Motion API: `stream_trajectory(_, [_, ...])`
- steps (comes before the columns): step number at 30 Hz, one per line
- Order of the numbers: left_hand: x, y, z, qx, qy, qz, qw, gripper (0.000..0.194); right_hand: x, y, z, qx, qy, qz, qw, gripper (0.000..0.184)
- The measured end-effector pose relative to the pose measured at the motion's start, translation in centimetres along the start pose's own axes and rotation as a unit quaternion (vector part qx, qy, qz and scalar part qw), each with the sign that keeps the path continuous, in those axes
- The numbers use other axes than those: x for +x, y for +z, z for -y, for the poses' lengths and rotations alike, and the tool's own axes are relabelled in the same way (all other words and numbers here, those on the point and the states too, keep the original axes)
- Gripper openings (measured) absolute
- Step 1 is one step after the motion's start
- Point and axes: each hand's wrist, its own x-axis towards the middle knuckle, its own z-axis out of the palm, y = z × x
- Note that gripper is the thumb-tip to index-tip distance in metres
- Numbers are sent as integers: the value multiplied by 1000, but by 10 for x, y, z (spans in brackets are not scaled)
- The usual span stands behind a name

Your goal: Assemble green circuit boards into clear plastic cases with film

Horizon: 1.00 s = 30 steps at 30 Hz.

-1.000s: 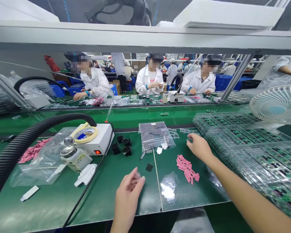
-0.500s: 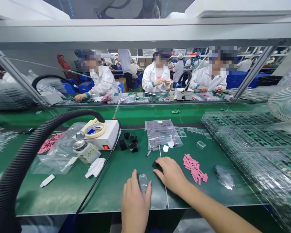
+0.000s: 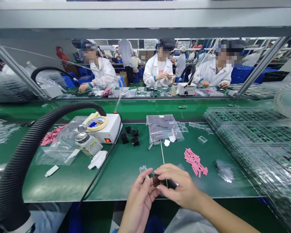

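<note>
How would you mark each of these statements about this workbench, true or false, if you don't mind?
1. A roll of tape sits on top of the white machine. True.
2. The stacked trays of circuit boards stand to the left of the white machine. False: the stacked trays of circuit boards stand at the right of the bench.
3. The left hand and right hand meet at a small dark piece. True.
4. The pink strips nearest the hands lie inside a clear bag. False: the pink strips lie loose on the green mat.
</note>
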Motion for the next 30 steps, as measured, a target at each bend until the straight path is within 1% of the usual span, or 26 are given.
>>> stream_trajectory(1, [0, -1, 1, -28, -20, 25, 999, 44, -2, 1, 4, 6, -8, -3, 1000, 21])
stream_trajectory(2, [0, -1, 2, -44, -30, 34, 998, 41, -5, 2, 7, 10, -13, -5, 1000, 22])
stream_trajectory(5, [0, -2, 4, -65, -43, 31, 996, 38, -9, 2, 14, 16, -23, -10, 1000, 20])
stream_trajectory(6, [-1, -2, 5, -62, -39, 29, 997, 38, -10, 1, 17, 13, -12, -10, 1000, 17])
stream_trajectory(8, [-2, -1, 6, -43, -20, 18, 999, 39, -10, -1, 24, 20, 50, 2, 999, 13])
stream_trajectory(10, [-2, 0, 5, -18, -1, 6, 1000, 41, -10, -3, 32, 45, 134, 26, 990, 17])
stream_trajectory(11, [-3, 1, 5, -9, 4, -1, 1000, 43, -10, -3, 36, 61, 165, 38, 984, 18])
stream_trajectory(13, [-3, 2, 4, 0, 7, -8, 1000, 44, -10, -4, 41, 82, 190, 55, 977, 20])
stream_trajectory(16, [-3, 3, 2, 6, 8, -11, 1000, 45, -9, -3, 42, 86, 193, 60, 976, 19])
stream_trajectory(22, [-4, 2, 2, 13, 10, -9, 1000, 44, -9, 0, 37, 78, 197, 73, 974, 16])
stream_trajectory(30, [-3, 1, 3, 22, 11, -7, 1000, 44, -7, -1, 34, 75, 205, 77, 973, 17])
